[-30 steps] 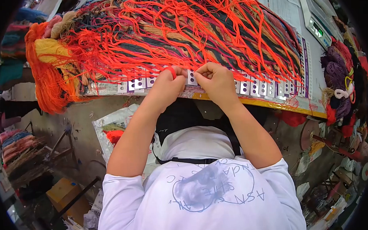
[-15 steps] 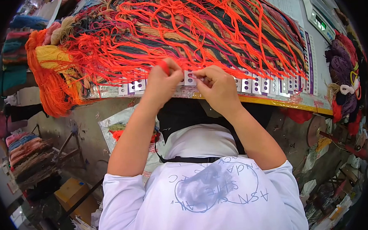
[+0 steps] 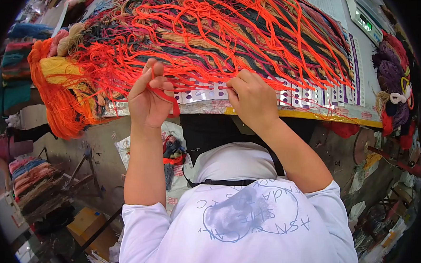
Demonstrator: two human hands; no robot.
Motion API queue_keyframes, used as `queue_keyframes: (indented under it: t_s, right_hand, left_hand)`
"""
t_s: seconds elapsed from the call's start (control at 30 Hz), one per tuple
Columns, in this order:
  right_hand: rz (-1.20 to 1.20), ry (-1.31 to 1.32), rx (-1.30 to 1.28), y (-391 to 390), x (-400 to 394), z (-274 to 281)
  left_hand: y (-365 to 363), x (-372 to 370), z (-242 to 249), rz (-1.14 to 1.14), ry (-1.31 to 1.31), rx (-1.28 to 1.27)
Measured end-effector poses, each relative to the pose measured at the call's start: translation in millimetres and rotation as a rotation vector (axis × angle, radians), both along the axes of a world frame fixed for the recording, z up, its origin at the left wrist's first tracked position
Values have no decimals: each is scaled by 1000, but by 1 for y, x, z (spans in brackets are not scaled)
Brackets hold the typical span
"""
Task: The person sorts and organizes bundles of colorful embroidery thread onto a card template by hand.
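Bright orange yarn point(image 3: 176, 104) is looped round the curled fingers of my left hand point(image 3: 149, 99), whose palm is turned up. Orange strands stretch from it toward my right hand point(image 3: 254, 98), which is closed in a pinch near the table's front edge; the strand between its fingertips is mostly hidden. White cards with punched holes point(image 3: 201, 93) lie in a row along that edge, between and beside my hands. Beyond them spreads a thick layer of orange, black, tan and magenta yarn strands point(image 3: 206, 41).
Orange and yellow yarn hanks point(image 3: 58, 92) hang over the table's left end. A digital scale point(image 3: 364, 18) stands at the back right, near purple yarn bundles point(image 3: 393, 79). The table's front edge has a yellow strip point(image 3: 324, 118). Below lies a plastic bag point(image 3: 175, 133) with yarn.
My left hand has moved left, away from my right hand, and turned palm up with orange yarn round its fingers. My right hand has shifted slightly right.
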State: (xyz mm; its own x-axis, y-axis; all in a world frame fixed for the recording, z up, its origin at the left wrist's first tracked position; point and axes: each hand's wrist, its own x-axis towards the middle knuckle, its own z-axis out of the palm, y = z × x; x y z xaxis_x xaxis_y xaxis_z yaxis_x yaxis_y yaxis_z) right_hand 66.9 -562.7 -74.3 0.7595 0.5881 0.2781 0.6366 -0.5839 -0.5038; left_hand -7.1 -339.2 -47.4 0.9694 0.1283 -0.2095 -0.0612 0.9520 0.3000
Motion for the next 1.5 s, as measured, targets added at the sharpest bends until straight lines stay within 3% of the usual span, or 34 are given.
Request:
queue_keyframes:
  t_s: [0.1,0.23,0.3,0.37,0.43,0.5,0.63,0.77,0.83,0.87,0.97,1.0,1.07,1.13,1.2,1.23,1.33,1.5]
  right_hand:
    - [33,-57,-59,1,0,0]
    - [74,-108,35,5,4,5]
    - [72,-108,229,4,6,15]
    - [83,-54,234,2,6,18]
    - [44,432,243,-2,4,14]
    - [75,308,194,-5,6,-3]
    - [97,97,140,-6,5,-13]
    - [85,131,138,-7,6,-14]
    - [84,216,183,-7,6,-12]
    - [79,203,187,-8,7,-9]
    - [-27,435,537,-11,-1,1]
    - [-29,431,542,-12,-4,7]
    - [-57,315,609,-15,-14,23]
    - [31,470,673,-11,-24,39]
    - [167,586,670,-7,-29,56]
    - [177,590,667,-6,-31,59]
    - [96,991,743,-10,-32,65]
    - [153,1131,870,-18,-32,64]
  left_hand:
    - [-13,10,-6,-17,-52,141]
    - [-53,26,5,-316,153,832]
    - [-64,29,-4,-367,170,1183]
    - [-60,29,-9,-360,156,1200]
    - [-53,29,-5,-272,189,1257]
    - [-23,24,2,-168,312,1117]
    - [85,11,30,-101,317,860]
    - [160,32,74,209,414,897]
    - [203,38,85,309,398,1123]
    - [187,43,94,538,581,1530]
    - [122,40,96,390,579,1701]
    - [95,36,94,309,591,1784]
    - [17,20,87,100,364,1623]
    - [-37,6,67,-202,145,981]
    - [-74,-2,60,-445,44,597]
    - [-83,-3,59,-471,38,501]
    - [-96,-4,61,-454,32,338]
    - [-94,-4,59,-452,-7,212]
